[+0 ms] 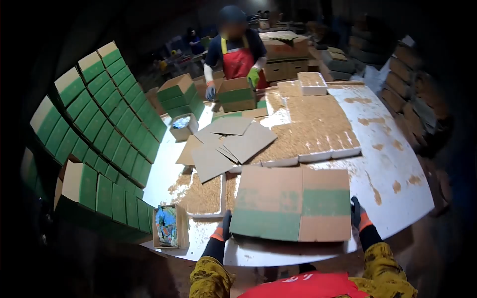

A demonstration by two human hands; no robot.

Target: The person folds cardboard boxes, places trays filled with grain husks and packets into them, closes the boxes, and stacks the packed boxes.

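A closed brown and green cardboard box point(293, 203) lies near the table's front edge, between my hands. My left hand point(226, 226), in a dark glove with an orange cuff, presses against its left side. At the right side my right hand point(357, 214), gloved the same way, grips the box. The fingers of both hands are partly hidden by its edges. Just left of the box stands a white tray point(204, 214) filled with tan grains. Flat cardboard sheets point(233, 141) lie scattered beyond it.
Stacked green boxes point(104, 109) line the left side. Small cartons point(184, 226) hold blue packets. Across the white table point(392, 174), a co-worker in a red apron point(237, 62) holds an open box point(237, 97). Grain-filled trays point(318, 124) cover the middle; a white tray point(313, 90) sits behind.
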